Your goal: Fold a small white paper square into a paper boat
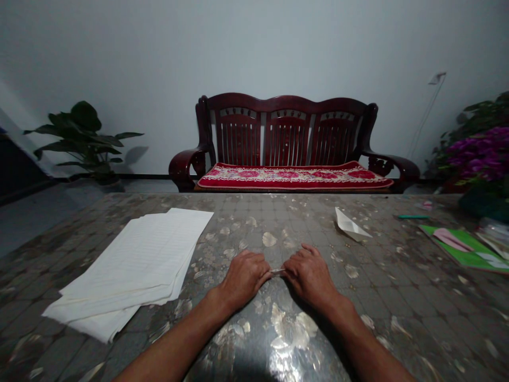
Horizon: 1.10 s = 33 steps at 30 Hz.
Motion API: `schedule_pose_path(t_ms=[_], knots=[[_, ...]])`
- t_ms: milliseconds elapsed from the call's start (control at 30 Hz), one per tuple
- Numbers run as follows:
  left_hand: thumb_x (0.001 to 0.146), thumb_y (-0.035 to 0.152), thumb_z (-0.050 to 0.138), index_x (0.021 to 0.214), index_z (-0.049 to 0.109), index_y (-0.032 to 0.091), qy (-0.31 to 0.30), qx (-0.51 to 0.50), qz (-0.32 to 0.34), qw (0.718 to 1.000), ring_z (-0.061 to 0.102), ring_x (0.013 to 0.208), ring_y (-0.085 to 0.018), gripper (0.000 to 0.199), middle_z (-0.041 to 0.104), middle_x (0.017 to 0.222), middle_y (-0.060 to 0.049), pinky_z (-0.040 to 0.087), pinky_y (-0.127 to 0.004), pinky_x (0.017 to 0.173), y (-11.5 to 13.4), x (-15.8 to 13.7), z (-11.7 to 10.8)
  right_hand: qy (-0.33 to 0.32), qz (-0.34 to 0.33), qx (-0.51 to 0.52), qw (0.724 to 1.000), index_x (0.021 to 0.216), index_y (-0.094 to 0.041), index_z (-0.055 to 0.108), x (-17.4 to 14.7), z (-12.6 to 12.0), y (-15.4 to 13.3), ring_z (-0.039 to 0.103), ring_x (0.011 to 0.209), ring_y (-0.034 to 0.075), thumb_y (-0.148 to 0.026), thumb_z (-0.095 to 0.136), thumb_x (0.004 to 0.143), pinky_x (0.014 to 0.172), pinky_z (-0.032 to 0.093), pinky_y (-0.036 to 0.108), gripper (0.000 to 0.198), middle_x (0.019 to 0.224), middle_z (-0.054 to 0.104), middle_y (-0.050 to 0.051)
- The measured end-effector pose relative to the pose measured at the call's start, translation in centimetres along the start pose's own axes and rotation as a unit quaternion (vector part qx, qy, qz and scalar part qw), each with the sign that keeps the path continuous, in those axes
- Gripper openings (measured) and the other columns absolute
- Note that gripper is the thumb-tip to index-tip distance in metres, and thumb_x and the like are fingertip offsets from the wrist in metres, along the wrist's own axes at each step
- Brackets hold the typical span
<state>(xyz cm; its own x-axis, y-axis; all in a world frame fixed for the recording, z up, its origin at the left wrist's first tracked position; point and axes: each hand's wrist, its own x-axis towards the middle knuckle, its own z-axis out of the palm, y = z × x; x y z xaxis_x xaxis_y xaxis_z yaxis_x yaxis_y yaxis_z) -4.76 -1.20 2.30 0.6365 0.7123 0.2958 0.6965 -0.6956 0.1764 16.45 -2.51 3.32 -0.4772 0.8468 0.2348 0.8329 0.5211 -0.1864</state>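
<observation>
Near the middle of the table, my left hand (247, 272) and my right hand (308, 270) face each other with fingers closed. Between them shows a thin strip of folded white paper (277, 270), pinched at both ends; my fingers hide most of it. Beyond my right hand, a folded paper boat (352, 225) rests tilted on the tabletop. A stack of lined white sheets (135, 260) lies left of my left hand, its near corner creased and askew.
A patterned cover lies over the table (238, 339). At the right are a green booklet (457, 246) with a pink piece on it, a teal pen (413, 216) and purple flowers (481, 151). Behind the table stands a dark wooden bench (286, 135) with a red cushion.
</observation>
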Motion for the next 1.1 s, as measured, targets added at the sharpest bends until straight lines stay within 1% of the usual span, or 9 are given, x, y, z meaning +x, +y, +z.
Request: schedule_pose_path(t_ms=[200,300,367,467,567,700,833,967,1100], knots=[[0.098,0.034,0.055,0.076,0.066,0.019,-0.015,0.020,-0.005,1.000,0.059,0.073,-0.017,0.029,0.065,0.075,-0.003,0.038,-0.030,0.072,-0.6,-0.4,-0.3,-0.010,-0.003,-0.013,1.000,0.076,-0.023,0.068,-0.3,-0.3,0.4,0.058,0.080,0.020,-0.024,0.054,0.093,0.106,0.026,0.044,0.021,0.076,0.070,0.003],[0.097,0.031,0.056,0.077,0.065,0.018,-0.016,0.026,-0.007,1.000,0.059,0.074,-0.018,0.025,0.065,0.076,-0.003,0.038,-0.031,0.072,-0.6,-0.6,-0.4,-0.014,-0.004,-0.024,1.000,0.077,-0.022,0.068,-0.1,-0.4,0.1,0.058,0.081,0.020,-0.021,0.055,0.091,0.107,0.026,0.043,0.019,0.077,0.070,0.003],[0.097,0.030,0.055,0.076,0.064,0.018,-0.008,0.025,-0.001,1.000,0.058,0.074,-0.018,0.026,0.064,0.075,-0.003,0.038,-0.031,0.072,-0.5,-0.6,-0.3,-0.012,-0.013,-0.027,0.999,0.080,-0.022,0.068,0.1,-0.3,-0.5,0.058,0.083,0.021,-0.023,0.055,0.092,0.106,0.026,0.042,0.018,0.079,0.070,0.004],[0.099,0.032,0.052,0.075,0.064,0.019,0.014,0.021,0.009,1.000,0.057,0.074,-0.018,0.030,0.061,0.073,-0.003,0.038,-0.031,0.073,-0.3,-0.6,0.0,-0.012,-0.040,-0.018,0.999,0.082,-0.022,0.067,0.5,0.1,-1.3,0.058,0.084,0.021,-0.029,0.054,0.096,0.100,0.029,0.039,0.021,0.082,0.071,0.004],[0.099,0.034,0.051,0.074,0.064,0.019,0.022,0.017,0.011,1.000,0.057,0.073,-0.017,0.032,0.061,0.072,-0.003,0.039,-0.030,0.072,-0.3,-0.6,0.1,-0.017,-0.050,-0.016,0.998,0.079,-0.021,0.067,0.7,0.4,-1.3,0.058,0.081,0.020,-0.029,0.053,0.098,0.091,0.032,0.036,0.025,0.081,0.071,0.004],[0.098,0.031,0.054,0.075,0.064,0.019,0.003,0.021,0.008,1.000,0.058,0.073,-0.018,0.027,0.063,0.074,-0.002,0.038,-0.030,0.072,-0.6,-0.5,-0.1,-0.018,-0.020,-0.018,0.999,0.075,-0.021,0.066,0.4,0.3,0.0,0.057,0.078,0.020,-0.028,0.056,0.095,0.085,0.032,0.035,0.023,0.078,0.069,0.004],[0.097,0.030,0.056,0.077,0.064,0.019,-0.024,0.024,0.001,0.999,0.059,0.074,-0.018,0.025,0.065,0.076,-0.002,0.038,-0.031,0.073,-0.9,-0.4,-0.4,-0.024,-0.008,-0.013,1.000,0.078,-0.020,0.067,-0.1,0.2,0.9,0.057,0.079,0.020,-0.024,0.057,0.094,0.086,0.033,0.035,0.019,0.079,0.069,0.004],[0.095,0.028,0.057,0.077,0.064,0.019,-0.046,0.019,-0.009,0.999,0.059,0.075,-0.018,0.022,0.065,0.078,-0.002,0.039,-0.030,0.074,-1.0,-0.4,-0.7,-0.024,-0.011,-0.011,1.000,0.079,-0.019,0.065,-0.2,0.3,1.0,0.058,0.081,0.020,-0.020,0.057,0.092,0.088,0.034,0.034,0.016,0.081,0.069,0.004],[0.093,0.025,0.059,0.076,0.064,0.019,-0.067,0.021,-0.031,0.997,0.060,0.075,-0.019,0.019,0.066,0.077,-0.002,0.040,-0.031,0.074,-1.1,-0.6,-1.0,-0.034,-0.002,-0.011,0.999,0.079,-0.019,0.064,-0.2,0.3,1.1,0.059,0.083,0.020,-0.021,0.058,0.093,0.091,0.035,0.035,0.016,0.081,0.069,0.004]])
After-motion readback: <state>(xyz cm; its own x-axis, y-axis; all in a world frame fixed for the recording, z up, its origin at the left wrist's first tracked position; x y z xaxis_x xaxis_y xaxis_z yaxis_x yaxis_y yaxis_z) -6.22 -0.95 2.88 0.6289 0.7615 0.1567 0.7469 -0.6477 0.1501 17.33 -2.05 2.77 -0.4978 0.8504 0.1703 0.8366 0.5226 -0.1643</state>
